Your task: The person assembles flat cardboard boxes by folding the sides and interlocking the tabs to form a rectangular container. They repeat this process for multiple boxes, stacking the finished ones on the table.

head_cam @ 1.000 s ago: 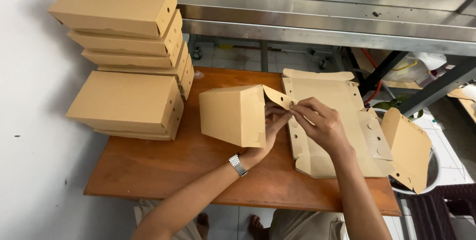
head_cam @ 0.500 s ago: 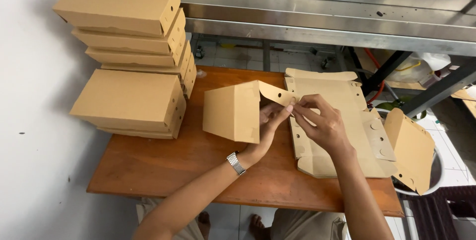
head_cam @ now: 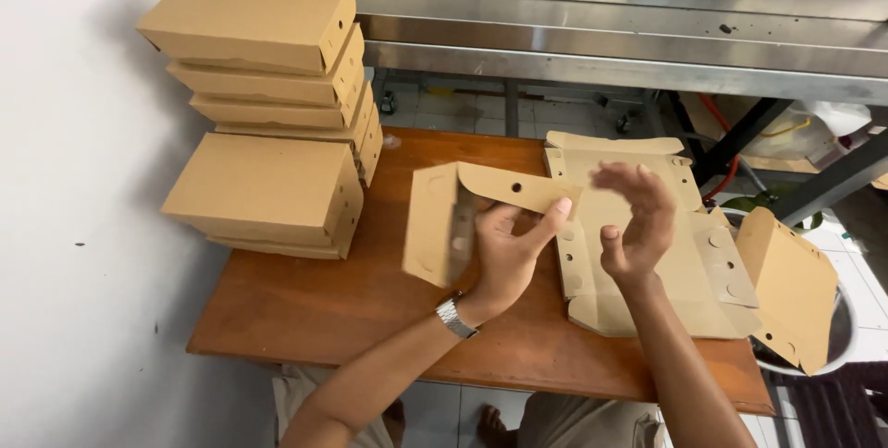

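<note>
A half-folded brown cardboard box (head_cam: 442, 222) is held up on edge over the wooden table (head_cam: 305, 305). My left hand (head_cam: 507, 249), with a wristwatch on the wrist, grips it from inside, thumb on the long flap (head_cam: 518, 189) with a round hole. My right hand (head_cam: 635, 219) hovers just right of that flap, fingers spread and holding nothing. Under my right hand lies a pile of flat unfolded box blanks (head_cam: 638, 254).
Finished boxes stand stacked at the table's left: a tall stack (head_cam: 268, 50) at the back and a lower one (head_cam: 268, 194) in front. One folded box (head_cam: 786, 282) leans over a metal bowl at the right edge. A steel shelf runs behind.
My right hand has let go of the flap and lifted away, open. My left hand has turned the box so its open side faces me.
</note>
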